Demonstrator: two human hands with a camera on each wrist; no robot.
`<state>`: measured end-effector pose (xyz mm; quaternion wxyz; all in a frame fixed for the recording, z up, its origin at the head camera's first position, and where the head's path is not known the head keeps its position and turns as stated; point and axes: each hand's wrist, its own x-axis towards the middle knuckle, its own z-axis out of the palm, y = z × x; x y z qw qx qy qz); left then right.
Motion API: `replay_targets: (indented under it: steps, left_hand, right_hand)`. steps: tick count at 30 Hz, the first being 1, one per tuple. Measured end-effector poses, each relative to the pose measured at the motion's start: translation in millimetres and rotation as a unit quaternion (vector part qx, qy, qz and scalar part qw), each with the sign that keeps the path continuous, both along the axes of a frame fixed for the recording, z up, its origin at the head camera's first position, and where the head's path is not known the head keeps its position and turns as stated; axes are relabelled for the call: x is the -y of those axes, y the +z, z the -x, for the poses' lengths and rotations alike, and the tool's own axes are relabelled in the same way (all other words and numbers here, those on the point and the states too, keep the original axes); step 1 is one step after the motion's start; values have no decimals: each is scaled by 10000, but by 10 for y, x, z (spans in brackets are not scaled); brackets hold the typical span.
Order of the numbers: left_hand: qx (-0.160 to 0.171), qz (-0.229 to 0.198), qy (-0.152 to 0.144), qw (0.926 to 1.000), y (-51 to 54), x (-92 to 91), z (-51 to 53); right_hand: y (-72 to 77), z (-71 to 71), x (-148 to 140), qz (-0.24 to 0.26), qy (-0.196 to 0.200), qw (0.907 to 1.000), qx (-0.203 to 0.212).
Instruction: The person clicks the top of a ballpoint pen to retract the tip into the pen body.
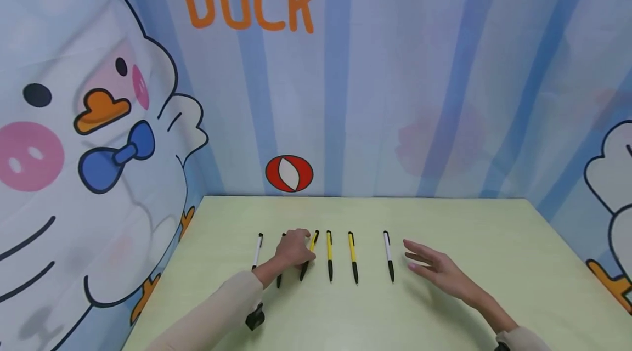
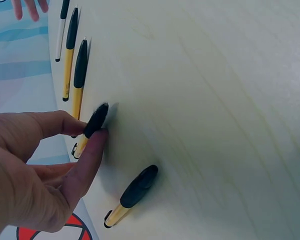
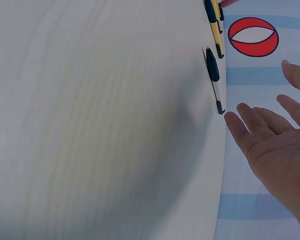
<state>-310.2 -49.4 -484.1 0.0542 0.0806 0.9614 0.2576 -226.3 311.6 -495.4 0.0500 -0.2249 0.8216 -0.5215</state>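
My left hand (image 1: 294, 248) pinches a yellow pen with a black grip (image 1: 314, 241) between thumb and fingers; in the left wrist view the hand (image 2: 45, 165) holds this pen (image 2: 96, 120) near its black part, tilted. Just left of it lies another pen (image 1: 279, 279), partly covered by the hand. To its right are two yellow pens (image 1: 329, 247) (image 1: 352, 247). My right hand (image 1: 441, 273) hovers right of a white pen (image 1: 387, 247), fingers spread and holding nothing; the right wrist view shows that hand (image 3: 280, 145) palm up beside the white pen (image 3: 217, 90).
Another white pen (image 1: 257, 249) lies at the left end of the row, partly behind my left forearm. The pale table (image 1: 464, 219) meets a blue striped curtain (image 1: 375, 93) at its back edge. A duck-print cloth (image 1: 148, 186) hangs along the left side.
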Motion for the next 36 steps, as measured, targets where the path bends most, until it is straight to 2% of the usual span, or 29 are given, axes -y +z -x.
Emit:
replay_targets:
  steps: [5, 10, 14, 17, 20, 26, 29, 32, 36]
  left_hand:
    - [-6, -386, -4, 9993, 80, 29, 13]
    - [195, -1106, -105, 9936, 112, 109, -34]
    - [564, -1848, -48, 9811, 179, 166, -112]
    - [841, -2445, -112, 9659, 240, 155, -185]
    - [1084, -2864, -249, 9516, 287, 101, -256]
    - [1295, -3243, -396, 9362, 363, 7, -379]
    - [1376, -3471, -519, 9262, 391, -14, -443]
    - [1366, -3663, -716, 9176, 411, -32, -508]
    - [1222, -3848, -962, 9098, 424, -76, -578]
  right_hand:
    - [34, 1, -10, 22, -12, 10000, 19]
    - [39, -4, -9, 149, -16, 9999, 27]
    - [38, 35, 55, 75, -45, 10000, 19]
    - [44, 65, 111, 9, -35, 9999, 100]
    - [59, 72, 143, -7, -52, 9998, 179]
    - [73, 92, 187, 77, 79, 9997, 212]
    - [87, 89, 221, 107, 109, 9997, 214]
    - [123, 77, 262, 105, 154, 9997, 143]
    - [167, 81, 332, 173, 238, 9995, -59]
